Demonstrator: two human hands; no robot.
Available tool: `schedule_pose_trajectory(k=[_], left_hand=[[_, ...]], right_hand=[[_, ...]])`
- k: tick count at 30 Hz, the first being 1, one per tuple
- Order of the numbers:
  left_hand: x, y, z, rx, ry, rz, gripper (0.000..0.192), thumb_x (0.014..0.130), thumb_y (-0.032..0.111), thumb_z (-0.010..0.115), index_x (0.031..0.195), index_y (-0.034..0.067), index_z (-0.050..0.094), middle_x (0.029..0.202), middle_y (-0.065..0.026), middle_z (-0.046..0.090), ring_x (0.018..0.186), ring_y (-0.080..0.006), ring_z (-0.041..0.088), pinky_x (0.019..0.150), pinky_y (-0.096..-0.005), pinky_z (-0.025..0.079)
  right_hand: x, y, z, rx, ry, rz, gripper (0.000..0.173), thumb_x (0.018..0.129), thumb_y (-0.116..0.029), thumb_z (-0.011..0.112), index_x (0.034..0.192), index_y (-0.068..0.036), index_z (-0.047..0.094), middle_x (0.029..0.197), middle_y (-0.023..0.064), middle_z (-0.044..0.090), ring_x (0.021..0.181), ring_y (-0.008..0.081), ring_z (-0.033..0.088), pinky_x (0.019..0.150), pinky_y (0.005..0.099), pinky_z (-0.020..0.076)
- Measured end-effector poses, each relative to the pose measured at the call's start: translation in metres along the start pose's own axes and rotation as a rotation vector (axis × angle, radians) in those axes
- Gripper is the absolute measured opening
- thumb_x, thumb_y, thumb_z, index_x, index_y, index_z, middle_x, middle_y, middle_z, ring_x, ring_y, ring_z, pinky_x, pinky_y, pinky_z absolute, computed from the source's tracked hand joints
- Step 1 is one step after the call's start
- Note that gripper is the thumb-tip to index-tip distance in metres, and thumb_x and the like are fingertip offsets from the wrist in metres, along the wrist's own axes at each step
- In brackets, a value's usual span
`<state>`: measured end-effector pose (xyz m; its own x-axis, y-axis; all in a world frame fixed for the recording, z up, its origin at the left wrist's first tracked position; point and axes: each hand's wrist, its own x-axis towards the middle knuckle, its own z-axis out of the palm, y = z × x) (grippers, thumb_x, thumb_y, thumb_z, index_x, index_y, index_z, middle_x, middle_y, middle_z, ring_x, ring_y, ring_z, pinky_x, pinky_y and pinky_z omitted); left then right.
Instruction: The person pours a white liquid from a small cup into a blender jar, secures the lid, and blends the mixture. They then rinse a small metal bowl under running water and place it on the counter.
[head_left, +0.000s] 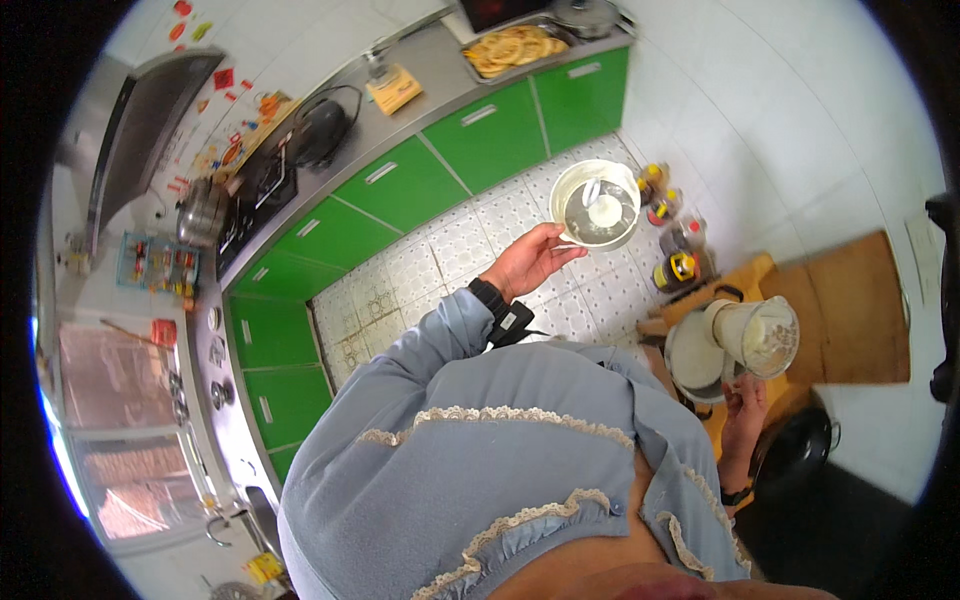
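My left hand (529, 259) grips the rim of a round pale bowl (568, 212), which has a metallic-looking base inside and whitish residue on its wall. Over at the right, my right hand (745, 405) holds a clear cup-like container (776, 337) by its handle, tilted on its side, with whitish residue inside. Just beneath and beside that container is a metal pot (694, 386) with pale contents; whether they are powder or liquid I cannot tell.
Bottles (679, 271) stand on the tiled floor by the wall. A wooden board (847, 315) leans there, and a black wok (799, 446) sits below it. Green cabinets (480, 150) carry a counter with a tray of flatbreads (516, 51), a black appliance (321, 131) and a kettle (202, 212) on the stove.
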<state>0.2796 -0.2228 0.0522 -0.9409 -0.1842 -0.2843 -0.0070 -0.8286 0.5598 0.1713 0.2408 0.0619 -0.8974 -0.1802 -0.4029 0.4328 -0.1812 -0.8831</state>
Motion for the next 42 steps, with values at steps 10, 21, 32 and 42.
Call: schedule_pose_trajectory(k=[10, 21, 32, 42], left_hand=[[-0.108, 0.091, -0.142, 0.007, 0.259, 0.373, 0.036, 0.101, 0.020, 0.054, 0.126, -0.006, 0.050, 0.131, -0.0174, 0.055, 0.123, -0.0287, 0.055, 0.115, -0.0433, 0.041], [-0.229, 0.106, -0.213, -0.139, 0.627, 0.767, 0.037, 0.100, 0.022, 0.058, 0.126, -0.004, 0.053, 0.122, -0.0140, 0.062, 0.115, -0.0259, 0.061, 0.106, -0.0372, 0.051], [-0.254, 0.155, -0.262, -0.314, 0.885, 0.990, 0.042, 0.099, 0.029, 0.061, 0.125, -0.004, 0.054, 0.114, -0.0147, 0.064, 0.111, -0.0269, 0.062, 0.100, -0.0318, 0.054], [-0.221, 0.226, -0.266, -0.349, 0.935, 1.197, 0.040, 0.101, 0.027, 0.057, 0.127, -0.003, 0.054, 0.120, -0.0134, 0.065, 0.113, -0.0263, 0.062, 0.105, -0.0347, 0.051]], right_hand=[[0.058, 0.033, 0.212, -0.208, -0.400, 0.162, 0.012, 0.099, -0.020, 0.061, 0.092, -0.010, 0.060, 0.082, -0.0026, 0.056, 0.060, 0.0073, 0.049, 0.083, 0.0339, 0.0554], [0.141, 0.030, 0.459, -0.419, -0.876, 0.135, 0.020, 0.099, -0.030, 0.064, 0.094, -0.011, 0.060, 0.082, -0.0046, 0.051, 0.063, 0.0039, 0.042, 0.079, 0.0337, 0.0536], [0.226, 0.019, 0.743, -0.412, -1.194, 0.080, 0.026, 0.099, -0.035, 0.064, 0.093, -0.010, 0.059, 0.088, -0.0024, 0.051, 0.067, 0.0068, 0.046, 0.074, 0.0333, 0.0571], [0.274, 0.035, 0.978, -0.425, -1.305, 0.051, 0.030, 0.097, -0.035, 0.067, 0.087, -0.009, 0.059, 0.081, -0.0028, 0.051, 0.052, 0.0051, 0.035, 0.083, 0.0357, 0.0599]])
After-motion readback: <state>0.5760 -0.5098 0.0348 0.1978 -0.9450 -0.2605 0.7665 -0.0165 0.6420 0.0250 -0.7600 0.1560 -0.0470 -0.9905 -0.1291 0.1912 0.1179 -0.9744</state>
